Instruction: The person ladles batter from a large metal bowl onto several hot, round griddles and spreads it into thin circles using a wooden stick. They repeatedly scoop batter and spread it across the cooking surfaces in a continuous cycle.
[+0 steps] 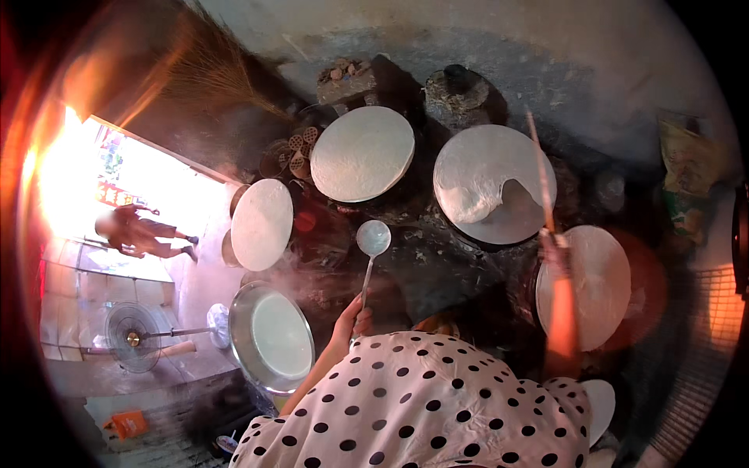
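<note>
My left hand grips the handle of a metal ladle, whose bowl points away from me. On the right, my right hand holds a long thin wooden stick over the right edge of a round griddle. A white sheet of batter or dough covers part of that griddle, with one edge folded and the dark surface bare beside it. Beneath my right forearm lies another white round. More white rounds sit at the back and at the left. A metal basin holds white liquid.
Perforated coal briquettes and a block with rubble stand behind. A lidded stove-like drum is near the wall. At the left are a fan, a straw broom and a person in the bright doorway.
</note>
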`<state>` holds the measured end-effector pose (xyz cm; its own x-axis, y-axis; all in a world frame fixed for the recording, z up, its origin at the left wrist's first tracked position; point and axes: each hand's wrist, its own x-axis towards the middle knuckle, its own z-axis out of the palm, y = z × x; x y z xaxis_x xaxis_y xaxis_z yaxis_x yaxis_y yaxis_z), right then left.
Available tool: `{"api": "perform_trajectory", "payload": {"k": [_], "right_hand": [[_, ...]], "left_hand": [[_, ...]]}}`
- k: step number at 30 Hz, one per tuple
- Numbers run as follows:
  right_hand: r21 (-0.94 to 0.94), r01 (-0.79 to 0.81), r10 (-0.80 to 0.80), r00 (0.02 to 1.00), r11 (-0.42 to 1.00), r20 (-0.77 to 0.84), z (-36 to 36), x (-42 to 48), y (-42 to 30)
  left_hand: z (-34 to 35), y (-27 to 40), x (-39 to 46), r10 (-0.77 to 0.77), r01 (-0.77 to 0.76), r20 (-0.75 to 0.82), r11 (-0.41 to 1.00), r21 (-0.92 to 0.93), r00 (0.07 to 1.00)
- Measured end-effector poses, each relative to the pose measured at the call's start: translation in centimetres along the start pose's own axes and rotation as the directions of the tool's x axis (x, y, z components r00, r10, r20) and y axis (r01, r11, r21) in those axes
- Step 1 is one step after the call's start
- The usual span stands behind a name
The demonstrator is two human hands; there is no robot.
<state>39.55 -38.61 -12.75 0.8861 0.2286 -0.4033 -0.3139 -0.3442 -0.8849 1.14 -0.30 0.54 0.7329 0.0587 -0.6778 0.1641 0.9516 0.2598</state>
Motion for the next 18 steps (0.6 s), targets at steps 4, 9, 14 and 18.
{"api": "perform_trajectory", "payload": {"k": [4, 9, 14, 18], "right_hand": [[-0.354, 0.020, -0.107, 0.968, 0.935, -0.226, 22.4, -5.6, -3.5], [0.161, -0.013, 0.073, 0.926, 0.987, -0.371, 28.5, -8.0, 0.6], [0.679, -0.152, 0.440, 0.856, 0.718, -0.273, 32.0, -6.8, -2.1], [0.588, -0.361, 0.487, 0.871, 0.724, -0.065, 36.4, -7.0, -2.0]], "left_hand": [[-1.4, 0.9, -0.4, -0.073, 0.074, -0.045, 0.997, 0.024, 0.996], [-6.0, 2.9, -2.6, -0.076, 0.075, 0.019, 0.995, 0.063, 0.997], [-10.2, 4.4, -5.7, -0.045, 0.043, 0.015, 0.990, 0.136, 0.999], [-11.3, 6.2, -7.6, -0.046, 0.050, -0.040, 0.991, 0.124, 0.998]]}}
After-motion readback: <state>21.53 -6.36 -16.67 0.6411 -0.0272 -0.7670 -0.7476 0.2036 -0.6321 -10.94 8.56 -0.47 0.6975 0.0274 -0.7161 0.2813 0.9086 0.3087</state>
